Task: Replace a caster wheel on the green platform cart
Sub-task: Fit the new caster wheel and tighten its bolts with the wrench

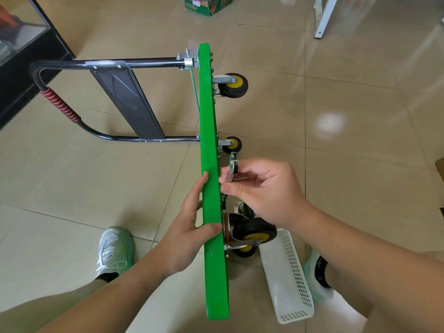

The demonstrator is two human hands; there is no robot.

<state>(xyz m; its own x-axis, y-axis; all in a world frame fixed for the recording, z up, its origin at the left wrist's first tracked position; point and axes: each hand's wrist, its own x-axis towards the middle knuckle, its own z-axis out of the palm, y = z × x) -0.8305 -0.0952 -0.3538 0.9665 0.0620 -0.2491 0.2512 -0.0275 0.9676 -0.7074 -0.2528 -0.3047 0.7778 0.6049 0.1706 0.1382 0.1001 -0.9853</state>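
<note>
The green platform cart [211, 164] stands on edge on the tiled floor [348, 97], centre frame, with its casters [233, 85] facing 3 o'clock. Black handle [127, 99] extends toward 9 o'clock. White perforated basket [288, 280] at 5 o'clock. Left hand [189, 227]: fingers clamped on the platform edge. Right hand [264, 188]: fingers pinched together on a small metal wrench [231, 168], just beside the underside.
</note>
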